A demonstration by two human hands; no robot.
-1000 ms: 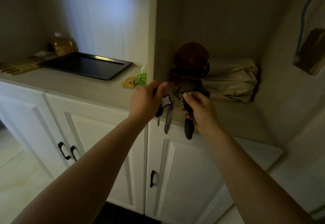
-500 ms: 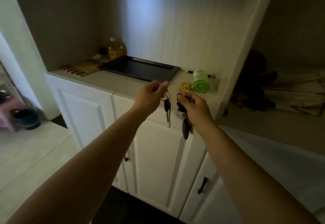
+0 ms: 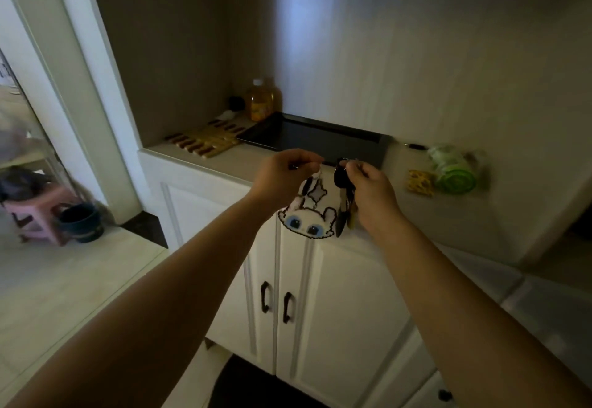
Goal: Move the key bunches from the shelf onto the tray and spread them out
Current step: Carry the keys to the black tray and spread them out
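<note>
My left hand point(image 3: 282, 177) pinches a key bunch with a white cat-face charm point(image 3: 307, 215) that dangles below the fingers. Right beside it, my right hand point(image 3: 371, 190) grips a second key bunch with a black fob point(image 3: 342, 202) hanging down. Both hands hover in front of the counter edge, just short of the dark rectangular tray point(image 3: 352, 143), which lies on the countertop against the back wall. The two bunches hang close together, almost touching.
Left of the tray lie a slatted wooden trivet point(image 3: 205, 142) and an amber bottle point(image 3: 262, 103). To its right are a green roll point(image 3: 455, 174), a yellow item point(image 3: 419, 182) and a pen point(image 3: 415, 145). White cabinet doors point(image 3: 298, 279) stand below; a pink stool point(image 3: 41, 212) and dark pot point(image 3: 80, 222) sit at left.
Both hands carried the key bunches leftward from the shelf niche to the tray's front edge. The view swung left, and the cat charm now faces the camera.
</note>
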